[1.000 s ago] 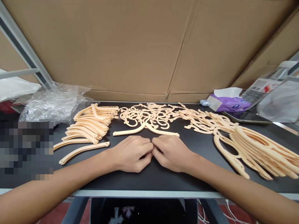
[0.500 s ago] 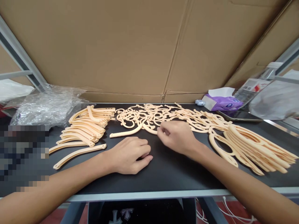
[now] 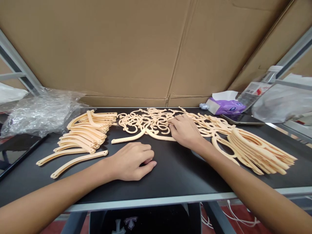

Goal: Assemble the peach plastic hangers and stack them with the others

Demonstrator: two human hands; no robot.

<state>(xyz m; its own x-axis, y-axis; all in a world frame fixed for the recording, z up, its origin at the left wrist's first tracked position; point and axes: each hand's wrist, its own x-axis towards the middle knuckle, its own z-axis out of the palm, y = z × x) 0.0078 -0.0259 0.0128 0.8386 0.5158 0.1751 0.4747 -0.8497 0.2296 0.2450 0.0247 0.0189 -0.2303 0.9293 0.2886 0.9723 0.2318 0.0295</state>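
Observation:
My left hand (image 3: pixel 133 161) rests on the black table (image 3: pixel 175 175) with its fingers curled under; whether it holds a small piece I cannot tell. My right hand (image 3: pixel 186 131) reaches forward, palm down, fingertips on the heap of small peach plastic hooks (image 3: pixel 148 122). Two curved peach arms (image 3: pixel 141 135) lie joined in a shallow arch just in front of that heap, beside my right hand. A stack of curved arms (image 3: pixel 85 133) lies at the left. Large peach hanger bodies (image 3: pixel 255 148) are stacked at the right.
A cardboard wall (image 3: pixel 146 48) closes off the back. Crumpled clear plastic (image 3: pixel 41 110) lies at the far left. A purple tissue pack (image 3: pixel 225 105), a phone (image 3: pixel 242 119) and a plastic bottle (image 3: pixel 258 87) sit at the back right. The table's metal front edge (image 3: pixel 158 201) runs below my arms.
My right hand left my left hand and moved forward to the hook heap. My left hand stayed put. The view shifted slightly right.

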